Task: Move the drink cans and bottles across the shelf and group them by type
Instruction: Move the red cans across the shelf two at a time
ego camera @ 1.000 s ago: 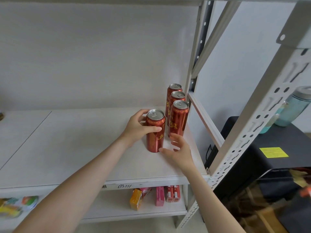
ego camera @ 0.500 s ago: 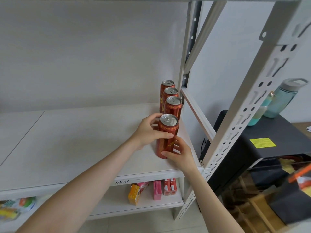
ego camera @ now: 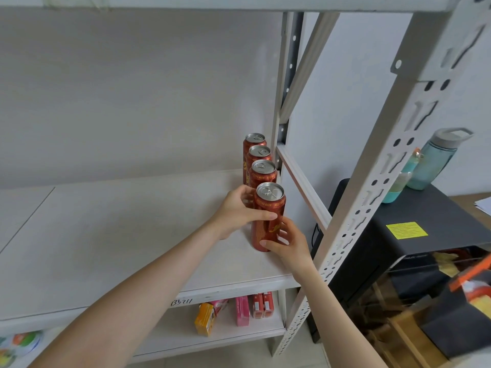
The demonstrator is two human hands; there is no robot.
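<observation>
Front can [ego camera: 266,235], where exactly?
— Upright on the white shelf board [ego camera: 132,235], far right end, near the front edge, just inside the perforated front post [ego camera: 372,197]. Red body, silver lid with the pull tab facing up.

Held how?
— From both sides at once. Left hand [ego camera: 235,212] wrapped round the upper half: thumb laid across the near face, fingers curled behind. Right hand [ego camera: 291,244] lower down: thumb pressed near the base, fingers curled round the right side.

Lifted or standing?
— Cannot tell. Base right at the board, but contact not clear from this angle.

And the other drinks?
— Row of three cans [ego camera: 259,155], same red kind, lined up straight behind the front one and running back toward the rear post [ego camera: 288,75]. Nearest of them just behind the held can, partly hidden by the left fingers; touching or apart, impossible to say.

Anything else on that board?
— Only a handwritten code [ego camera: 181,302] on its front edge.

Below?
— Lower shelf [ego camera: 172,338] with an orange carton [ego camera: 204,320], a pink box [ego camera: 242,310] and two red boxes [ego camera: 263,305], standing side by side.

Off to the right?
— Black cabinet [ego camera: 372,248] with a yellow label [ego camera: 406,230], outside the rack; on top, a teal water bottle [ego camera: 435,160], partly behind the front post.
</observation>
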